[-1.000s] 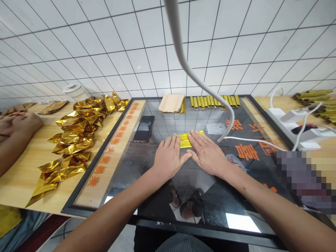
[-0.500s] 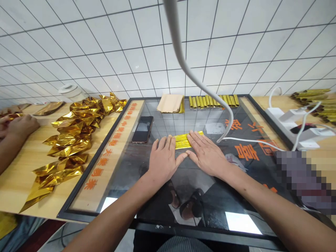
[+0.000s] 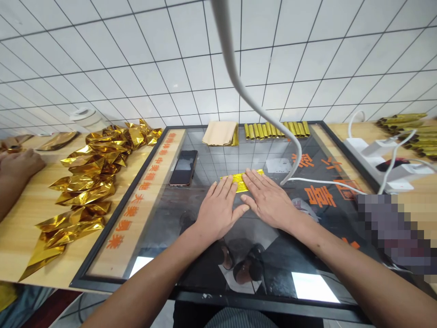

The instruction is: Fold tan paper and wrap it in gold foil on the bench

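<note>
1. The left hand lies palm down, fingers straight and unclenched, their tips on the foil.
2. The right hand lies likewise, its outstretched fingers covering the foil's other end.
3. The foil is flat on the glass, under both sets of fingertips, its middle showing between them.
4. The thumbs are close together, nearer the person than the foil; whether they touch, one cannot tell.
5. Beyond the left fingers, off to their left, is a phone.
6. Farther beyond the fingers are a paper stack and, right of it, a row of rolls.
</note>
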`<action>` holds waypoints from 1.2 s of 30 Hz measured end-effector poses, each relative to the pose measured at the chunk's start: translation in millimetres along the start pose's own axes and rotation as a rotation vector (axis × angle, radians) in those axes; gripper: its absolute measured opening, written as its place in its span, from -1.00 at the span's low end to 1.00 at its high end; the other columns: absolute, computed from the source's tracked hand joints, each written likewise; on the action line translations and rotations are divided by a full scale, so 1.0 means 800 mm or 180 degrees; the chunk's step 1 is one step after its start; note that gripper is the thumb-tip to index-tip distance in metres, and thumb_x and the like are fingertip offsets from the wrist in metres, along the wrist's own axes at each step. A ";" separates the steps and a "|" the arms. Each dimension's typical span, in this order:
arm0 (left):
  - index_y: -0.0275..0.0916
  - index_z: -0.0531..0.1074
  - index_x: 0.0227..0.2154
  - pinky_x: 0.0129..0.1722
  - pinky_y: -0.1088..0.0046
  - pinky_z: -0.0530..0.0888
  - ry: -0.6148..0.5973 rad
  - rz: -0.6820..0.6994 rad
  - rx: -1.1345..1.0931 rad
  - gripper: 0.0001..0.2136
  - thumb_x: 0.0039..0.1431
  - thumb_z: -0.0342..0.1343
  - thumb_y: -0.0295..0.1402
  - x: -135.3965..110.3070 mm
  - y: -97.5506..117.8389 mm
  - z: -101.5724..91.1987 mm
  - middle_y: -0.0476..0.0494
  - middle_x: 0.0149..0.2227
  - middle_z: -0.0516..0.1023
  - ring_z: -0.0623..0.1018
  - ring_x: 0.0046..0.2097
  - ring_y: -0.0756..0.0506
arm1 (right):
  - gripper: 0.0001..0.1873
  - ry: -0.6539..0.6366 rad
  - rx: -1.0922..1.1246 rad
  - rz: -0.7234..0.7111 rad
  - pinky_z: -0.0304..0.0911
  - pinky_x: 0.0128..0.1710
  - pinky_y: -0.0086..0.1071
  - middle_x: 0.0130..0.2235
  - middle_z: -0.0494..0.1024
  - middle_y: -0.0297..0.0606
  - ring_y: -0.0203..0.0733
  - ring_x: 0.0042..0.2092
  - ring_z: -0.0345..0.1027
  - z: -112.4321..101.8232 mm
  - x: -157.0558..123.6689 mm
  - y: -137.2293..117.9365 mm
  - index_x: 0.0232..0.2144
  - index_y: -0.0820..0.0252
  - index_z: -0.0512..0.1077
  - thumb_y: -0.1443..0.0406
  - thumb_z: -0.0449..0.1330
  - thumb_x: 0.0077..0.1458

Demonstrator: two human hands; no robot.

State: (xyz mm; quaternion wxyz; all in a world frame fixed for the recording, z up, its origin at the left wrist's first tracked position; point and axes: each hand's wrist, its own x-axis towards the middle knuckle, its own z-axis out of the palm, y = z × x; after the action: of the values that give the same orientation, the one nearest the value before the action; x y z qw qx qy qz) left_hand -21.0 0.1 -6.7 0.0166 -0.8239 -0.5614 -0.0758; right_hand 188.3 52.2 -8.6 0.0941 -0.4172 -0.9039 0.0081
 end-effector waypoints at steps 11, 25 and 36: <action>-0.43 0.25 0.48 0.54 -0.08 0.19 -0.0206 -0.0087 0.0050 -0.27 0.58 -0.13 0.10 0.003 0.004 -0.005 -0.45 0.56 0.15 0.18 0.58 -0.37 | -0.25 0.0258 -0.0015 0.0544 -0.04 0.54 0.19 0.55 0.12 0.21 0.20 0.58 -0.01 -0.008 0.004 0.013 0.52 0.45 0.19 0.02 -0.14 0.57; -0.38 0.19 0.52 0.54 -0.10 0.16 -0.0103 -0.0151 0.0052 -0.35 0.53 0.00 -0.11 0.003 0.006 0.000 -0.36 0.56 0.18 0.20 0.57 -0.34 | -0.24 -0.0059 0.0692 -0.0018 -0.03 0.57 0.02 0.56 0.18 -0.03 -0.02 0.58 -0.01 -0.008 0.014 -0.015 0.54 0.30 0.18 -0.05 -0.22 0.59; -0.38 0.30 0.47 0.51 -0.21 0.21 0.0039 -0.0090 -0.0092 -0.34 0.54 -0.04 0.00 0.004 0.003 0.004 -0.45 0.54 0.22 0.25 0.55 -0.41 | -0.30 -0.0062 0.0078 0.0223 0.03 0.54 0.07 0.52 0.25 0.04 0.03 0.54 0.13 -0.018 0.015 -0.005 0.50 0.34 0.25 0.06 -0.22 0.60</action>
State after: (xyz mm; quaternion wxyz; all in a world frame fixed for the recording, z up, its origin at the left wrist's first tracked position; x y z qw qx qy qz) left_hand -17.3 2.2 -9.2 0.0071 -0.8156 -0.5717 -0.0891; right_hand 180.3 57.6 7.5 0.0900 -0.4474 -0.8894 0.0266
